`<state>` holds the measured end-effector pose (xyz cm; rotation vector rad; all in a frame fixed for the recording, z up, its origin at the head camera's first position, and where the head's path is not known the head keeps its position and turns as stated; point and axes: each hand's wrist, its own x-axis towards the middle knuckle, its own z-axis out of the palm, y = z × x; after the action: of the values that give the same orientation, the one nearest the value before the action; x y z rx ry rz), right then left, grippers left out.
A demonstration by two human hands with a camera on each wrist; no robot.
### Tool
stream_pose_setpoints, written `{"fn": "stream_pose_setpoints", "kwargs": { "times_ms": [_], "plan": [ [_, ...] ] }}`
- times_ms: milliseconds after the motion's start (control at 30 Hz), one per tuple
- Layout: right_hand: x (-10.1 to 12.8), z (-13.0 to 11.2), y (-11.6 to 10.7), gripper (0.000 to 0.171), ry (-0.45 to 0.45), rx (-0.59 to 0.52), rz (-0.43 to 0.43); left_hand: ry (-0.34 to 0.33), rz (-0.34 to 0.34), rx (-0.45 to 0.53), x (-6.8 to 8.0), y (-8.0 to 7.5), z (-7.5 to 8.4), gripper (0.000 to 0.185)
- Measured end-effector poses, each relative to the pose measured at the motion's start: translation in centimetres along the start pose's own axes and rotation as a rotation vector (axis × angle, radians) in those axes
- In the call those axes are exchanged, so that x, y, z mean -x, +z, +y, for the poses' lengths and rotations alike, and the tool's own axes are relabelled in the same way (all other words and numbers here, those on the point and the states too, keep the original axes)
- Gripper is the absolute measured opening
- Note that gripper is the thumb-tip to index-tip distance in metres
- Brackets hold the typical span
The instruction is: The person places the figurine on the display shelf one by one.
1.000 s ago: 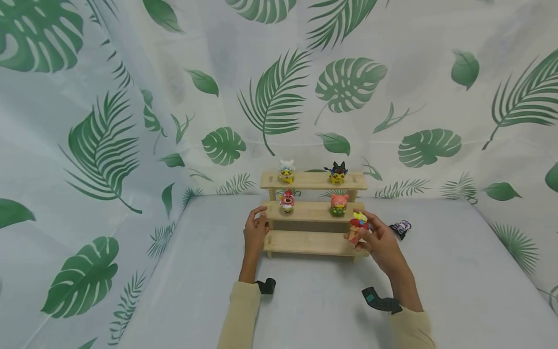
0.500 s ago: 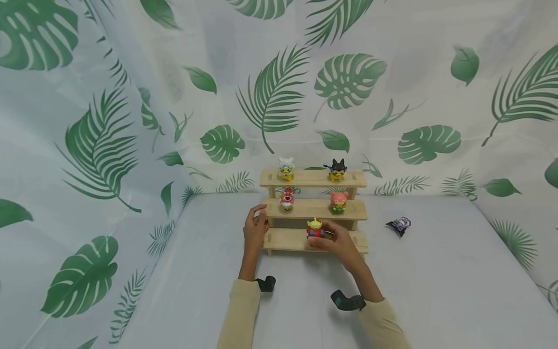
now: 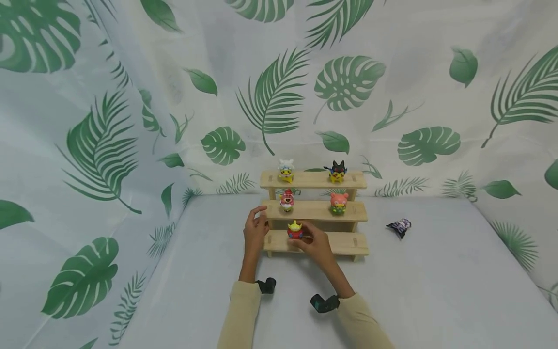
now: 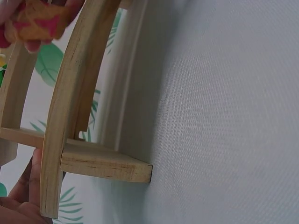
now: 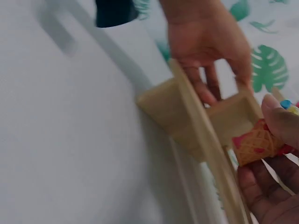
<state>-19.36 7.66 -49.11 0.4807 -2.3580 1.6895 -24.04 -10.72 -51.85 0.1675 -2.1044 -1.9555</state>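
Count: 1 wood shelf (image 3: 315, 211) w/ 3 steps. 6 small toys in total. Top step has 2: white-hat toy (image 3: 286, 170) and black-ear toy (image 3: 337, 172). Middle step has 2: red toy (image 3: 286, 200) and pink toy (image 3: 338, 203). At bottom step 1: green-head toy (image 3: 295, 230), held in the fingers. On the cloth to the right 1: purple toy (image 3: 399, 227), lying alone. Hands: 2, left hand (image 3: 255, 229) and right hand (image 3: 316, 245). Wrist cams: 2.

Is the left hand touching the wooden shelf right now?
Touching. In the right wrist view, the left hand has its fingers curled over the shelf's end; the head view agrees.
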Motion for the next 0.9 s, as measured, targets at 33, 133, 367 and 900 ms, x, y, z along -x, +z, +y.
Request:
{"fn": "stream_pose_setpoints", "kwargs": {
  "times_ms": [33, 133, 367, 900],
  "plan": [
    [0.0, 0.6, 0.5, 0.050, -0.007, 0.005, 0.017, -0.003, -0.002, 0.002, 0.1, 0.0, -0.1, 0.024],
    [0.1, 2.6, 1.8, 0.051, -0.004, 0.004, 0.046, -0.014, -0.001, 0.011, 0.3, 0.1, -0.2, 0.024],
    [0.1, 3.8, 3.0, 0.054, -0.099, -0.015, 0.067, 0.004, 0.005, -0.014, 0.0, 0.1, -0.2, 0.025],
    [0.1, 3.8, 3.1, 0.055, -0.061, 0.097, 0.038, -0.003, 0.014, -0.023, -0.3, 0.1, -0.2, 0.026]
  ]
}}
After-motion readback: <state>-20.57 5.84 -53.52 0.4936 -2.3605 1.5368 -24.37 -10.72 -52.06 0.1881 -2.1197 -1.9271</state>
